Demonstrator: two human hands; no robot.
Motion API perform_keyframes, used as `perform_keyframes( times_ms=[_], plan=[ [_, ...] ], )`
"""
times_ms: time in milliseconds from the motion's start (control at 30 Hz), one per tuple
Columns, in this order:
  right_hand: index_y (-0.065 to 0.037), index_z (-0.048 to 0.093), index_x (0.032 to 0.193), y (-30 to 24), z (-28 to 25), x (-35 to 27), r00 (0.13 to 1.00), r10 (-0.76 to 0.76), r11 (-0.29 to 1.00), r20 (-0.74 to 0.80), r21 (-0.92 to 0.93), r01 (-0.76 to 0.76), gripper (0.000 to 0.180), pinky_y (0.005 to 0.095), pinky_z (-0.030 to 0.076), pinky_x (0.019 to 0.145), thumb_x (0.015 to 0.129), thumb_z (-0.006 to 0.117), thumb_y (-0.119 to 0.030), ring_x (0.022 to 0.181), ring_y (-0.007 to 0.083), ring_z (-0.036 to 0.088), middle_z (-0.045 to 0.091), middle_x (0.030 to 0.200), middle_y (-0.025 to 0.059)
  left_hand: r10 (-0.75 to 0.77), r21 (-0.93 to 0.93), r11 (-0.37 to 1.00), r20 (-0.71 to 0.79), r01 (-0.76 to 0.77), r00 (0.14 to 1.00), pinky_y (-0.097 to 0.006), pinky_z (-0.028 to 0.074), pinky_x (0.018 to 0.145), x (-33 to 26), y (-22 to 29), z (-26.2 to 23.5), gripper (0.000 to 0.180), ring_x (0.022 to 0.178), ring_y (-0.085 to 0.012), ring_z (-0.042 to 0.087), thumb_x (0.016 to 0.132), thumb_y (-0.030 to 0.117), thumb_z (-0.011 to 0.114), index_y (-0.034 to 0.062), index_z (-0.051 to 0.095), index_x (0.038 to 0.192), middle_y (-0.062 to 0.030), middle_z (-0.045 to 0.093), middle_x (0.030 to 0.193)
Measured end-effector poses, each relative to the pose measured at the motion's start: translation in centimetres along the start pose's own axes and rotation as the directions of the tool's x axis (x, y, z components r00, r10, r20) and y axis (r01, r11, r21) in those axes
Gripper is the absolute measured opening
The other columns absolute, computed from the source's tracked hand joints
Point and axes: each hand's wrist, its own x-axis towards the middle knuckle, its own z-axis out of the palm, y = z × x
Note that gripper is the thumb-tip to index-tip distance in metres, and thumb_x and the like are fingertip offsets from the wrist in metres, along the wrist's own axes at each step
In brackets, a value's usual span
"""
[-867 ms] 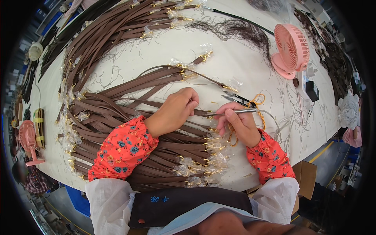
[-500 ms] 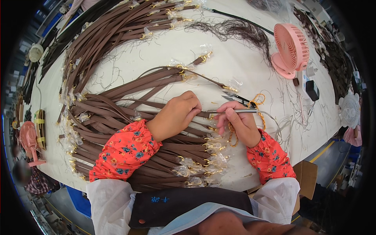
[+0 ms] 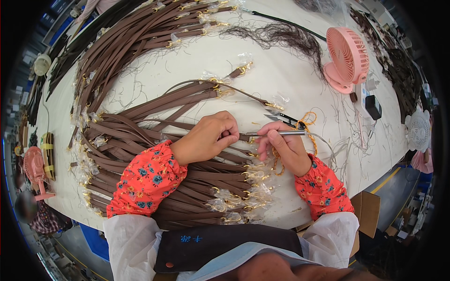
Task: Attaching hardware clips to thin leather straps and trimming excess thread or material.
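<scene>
My left hand (image 3: 211,136) is closed, pinching a brown strap (image 3: 244,137) near its end. Just right of those fingers the strap's tip sticks out, close to the thin point of a slim silver pen-shaped tool (image 3: 293,133). My right hand (image 3: 287,149) grips this tool between thumb and fingers, holding it nearly level. Whether its point touches the strap I cannot tell. Behind the right hand lie black-handled thread snips (image 3: 287,120) tied with orange cord (image 3: 309,122). Many brown straps (image 3: 187,196) with gold clasps in clear plastic spread beneath and around my left forearm.
A larger bundle of brown straps (image 3: 122,51) curves across the back left. Dark loose thread (image 3: 281,36) is heaped at the far middle. A pink fan (image 3: 346,61) stands at the back right, beside a white power strip (image 3: 363,100). A cardboard box (image 3: 365,213) stands off the table's right edge.
My left hand has shifted slightly left, and more of the strap's end shows. The silver tool has moved a little left with my right hand.
</scene>
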Motion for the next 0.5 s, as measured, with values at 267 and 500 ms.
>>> perform_keyframes(
  times_ms=[267, 500],
  plan=[
    [0.0, 0.051, 0.113, 0.06, -0.06, 0.04, 1.0, -0.006, 1.0, 0.003, -0.02, 0.006, 0.028, 0.0248, 0.049, 0.067, 0.105, 0.04, -0.025, 0.07, 0.0119, 0.06, 0.061, 0.083, 0.0064, 0.019, 0.006, 1.0, 0.025, -0.019, 1.0, -0.033, 0.047, 0.064, -0.02, 0.06, -0.12, 0.008, 0.071, -0.0224, 0.057, 0.084, 0.006, 0.065, -0.0007, 0.06, 0.085, -0.0111, 0.058, 0.088],
    [0.0, 0.05, 0.108, -0.18, 0.22, -0.18, 0.994, -0.096, 0.995, -0.046, -0.016, 0.095, 0.022, 0.0256, 0.05, 0.07, 0.103, 0.045, -0.021, 0.075, 0.0129, 0.062, 0.063, 0.086, 0.0079, 0.02, 0.103, 0.995, -0.053, -0.015, 0.998, -0.036, 0.048, 0.066, -0.5, 0.48, -0.26, 0.007, 0.074, -0.027, 0.061, 0.083, 0.007, 0.065, 0.0008, 0.062, 0.085, -0.0139, 0.061, 0.087]
  ],
)
